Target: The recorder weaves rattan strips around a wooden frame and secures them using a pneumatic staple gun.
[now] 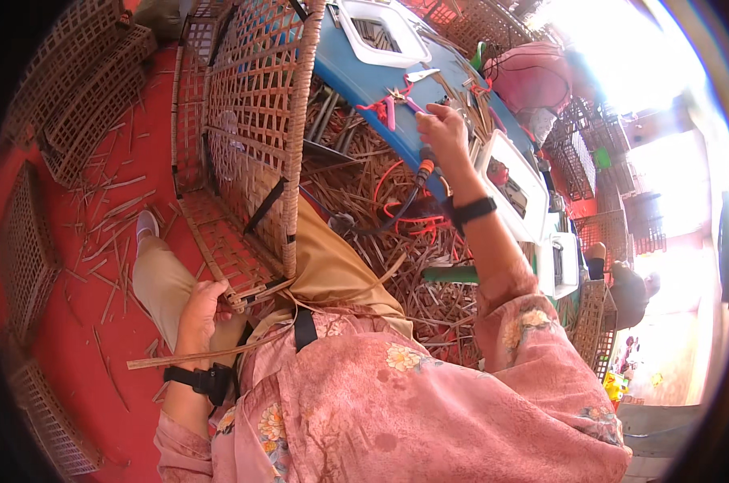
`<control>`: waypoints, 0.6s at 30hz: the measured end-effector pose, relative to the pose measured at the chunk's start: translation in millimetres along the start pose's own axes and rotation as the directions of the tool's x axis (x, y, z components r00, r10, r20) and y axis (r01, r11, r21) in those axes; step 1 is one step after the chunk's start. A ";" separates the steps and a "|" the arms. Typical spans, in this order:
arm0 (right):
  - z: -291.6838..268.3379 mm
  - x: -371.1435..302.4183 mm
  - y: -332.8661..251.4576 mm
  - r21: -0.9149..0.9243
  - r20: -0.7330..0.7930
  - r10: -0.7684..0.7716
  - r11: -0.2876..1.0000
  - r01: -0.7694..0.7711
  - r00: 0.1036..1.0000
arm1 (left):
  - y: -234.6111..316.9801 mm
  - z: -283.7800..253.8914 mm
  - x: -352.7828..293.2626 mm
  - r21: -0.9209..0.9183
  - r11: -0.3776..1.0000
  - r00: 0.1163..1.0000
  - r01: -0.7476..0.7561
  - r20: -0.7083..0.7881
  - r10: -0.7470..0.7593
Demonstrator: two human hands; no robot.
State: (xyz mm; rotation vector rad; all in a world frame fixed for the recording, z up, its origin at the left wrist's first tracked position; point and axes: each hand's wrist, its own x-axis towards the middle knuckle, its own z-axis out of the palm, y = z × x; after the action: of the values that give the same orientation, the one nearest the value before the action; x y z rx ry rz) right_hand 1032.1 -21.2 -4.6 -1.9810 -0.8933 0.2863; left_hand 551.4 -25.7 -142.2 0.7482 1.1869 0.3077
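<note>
Two hands show in the head view, each on its own side. The left hand (200,307) has its fingers curled around the near lower end of a woven basket (297,153), grasping it. That basket stands tilted up in front of the person, against the tan trousers (332,262), left of the blue counter (340,68). A long loose strip (187,356) crosses just above the left wristband (199,380). Over the counter, the right hand (443,129) is partly curled, just beside pliers (391,111) with pink and purple handles; whether it grips them I cannot tell. Farther along lies a white bin (417,55) of strips, and a white tray (493,153) sits beside the right forearm. Cut strips litter the red floor (67,338).
</note>
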 end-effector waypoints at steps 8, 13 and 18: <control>20.4 185.3 51.1 0.232 0.210 0.323 0.900 -0.368 0.923 | 8.8 5.9 -9.2 -0.003 0.999 0.998 0.043 -0.045 -0.043; 42.2 252.5 103.3 -0.090 0.096 0.300 0.952 -0.292 0.949 | 14.9 8.3 -17.1 -0.037 0.996 0.996 0.078 -0.033 -0.079; 24.9 331.4 161.0 -0.635 0.602 -0.133 0.517 0.573 0.787 | 9.0 4.0 -9.5 -0.188 0.981 0.997 0.051 0.067 -0.039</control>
State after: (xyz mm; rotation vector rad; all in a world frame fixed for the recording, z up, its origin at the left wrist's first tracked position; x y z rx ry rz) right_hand 1331.4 171.9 -102.4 -2.4771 -2.0560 0.1263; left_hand 553.0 -26.2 -128.5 0.5605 1.0958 0.3519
